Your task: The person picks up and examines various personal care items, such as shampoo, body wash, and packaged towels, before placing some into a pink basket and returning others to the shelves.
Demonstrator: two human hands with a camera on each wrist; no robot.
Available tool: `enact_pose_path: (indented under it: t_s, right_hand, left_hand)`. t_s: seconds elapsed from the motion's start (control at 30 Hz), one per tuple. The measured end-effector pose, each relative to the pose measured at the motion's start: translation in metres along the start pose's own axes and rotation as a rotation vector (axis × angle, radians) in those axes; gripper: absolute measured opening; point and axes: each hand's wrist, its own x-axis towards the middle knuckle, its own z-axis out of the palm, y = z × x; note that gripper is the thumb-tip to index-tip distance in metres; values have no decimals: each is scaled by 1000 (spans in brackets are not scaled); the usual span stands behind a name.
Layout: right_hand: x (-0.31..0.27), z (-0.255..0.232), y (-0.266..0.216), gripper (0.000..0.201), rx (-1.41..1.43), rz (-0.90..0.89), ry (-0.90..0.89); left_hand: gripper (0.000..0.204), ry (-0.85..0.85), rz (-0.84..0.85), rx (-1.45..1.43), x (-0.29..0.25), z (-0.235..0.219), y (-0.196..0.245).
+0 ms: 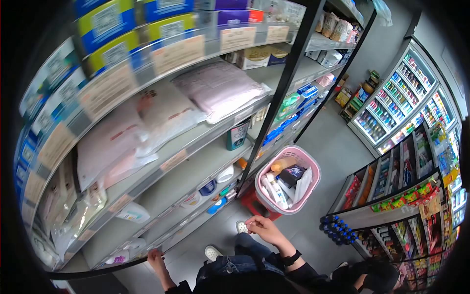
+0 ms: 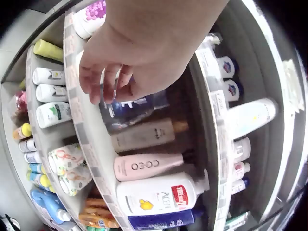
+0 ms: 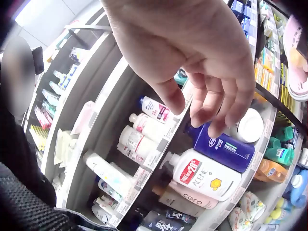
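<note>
My left hand (image 1: 159, 267) hangs low beside the shelf edge; in the left wrist view the hand (image 2: 139, 57), with rings on two fingers, is loosely bent in front of bottles and holds nothing. Below it lie a pink COCO bottle (image 2: 147, 166) and a white ACENE pump bottle (image 2: 156, 196). My right hand (image 1: 267, 231) is in front of my body, near a pink basket (image 1: 315, 188) on a red base. The right wrist view has this hand (image 3: 202, 72) empty, fingers relaxed and bent, above a blue bottle (image 3: 228, 153) and the ACENE bottle (image 3: 204, 177).
Pale pink packages (image 1: 223, 90) lie on the upper shelf (image 1: 264, 73). The basket holds bottles and a dark package (image 1: 293, 174). A snack shelf (image 1: 313, 220) stands at the right, with drink fridges (image 1: 396, 98) behind it. Another person (image 1: 377, 277) is at the lower right.
</note>
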Motion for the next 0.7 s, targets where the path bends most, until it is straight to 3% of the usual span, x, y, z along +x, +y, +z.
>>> enact_pose_path:
  t_s: [0.03,0.1,0.17,0.23,0.37,0.5,0.53,0.6,0.63,0.7]
  right_hand:
    - [6,-13,-2,18,-6,-25,13]
    - [18,-40,-4,18,-12,-56,24]
    - [28,-74,-4,20,28,-48,152]
    - [32,-111,-12,33,-355,-46,380]
    - [57,-189,30,66,-809,-117,829]
    - [81,-243,64,87,-788,45,917]
    - [88,-253,75,87,-784,20,903]
    - [102,-269,98,90,-831,181,859]
    - [106,-272,103,90,-828,161,842]
    - [113,-275,110,87,-752,282,778]
  left_hand:
    - [8,0,-1,5,-3,12,8]
    - [9,-206,65,-52,-7,38,23]
    - [7,-240,81,-30,-20,70,57]
    - [6,-268,101,-10,-37,100,84]
    - [4,-351,137,-28,-60,146,122]
    - [6,-382,201,-16,-79,174,136]
    - [7,-389,198,-9,-84,179,138]
    - [14,-453,189,60,-85,177,131]
    - [14,-429,199,56,-89,179,133]
    - [6,-352,163,39,-101,186,138]
